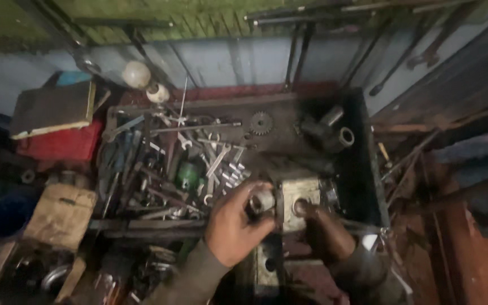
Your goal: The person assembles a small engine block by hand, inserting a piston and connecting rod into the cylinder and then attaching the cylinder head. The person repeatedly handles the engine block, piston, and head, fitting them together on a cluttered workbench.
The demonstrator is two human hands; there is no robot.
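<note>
Setting: dim workshop corner, pale wall behind, dark open metal toolbox (368,169) crammed with tools.
Left hand (234,223): at the toolbox's near edge, fingers curled around a small pale metal cylinder (263,200), grasping it.
Right hand (326,229): just beside the left, fingers at the round bore of a square grey metal block (300,199); grip there too dark to tell.
Block: at the near edge, right of centre, touching the cylinder's side.
Left half of toolbox: heap of silvery spanners (216,161) around a green round can (188,174).
Far side: small toothed steel gear (261,122); dark short pipe sections (334,133) toward the far right corner.
Outside, left: red box (57,144) under a worn board, blue bucket (7,214).
</note>
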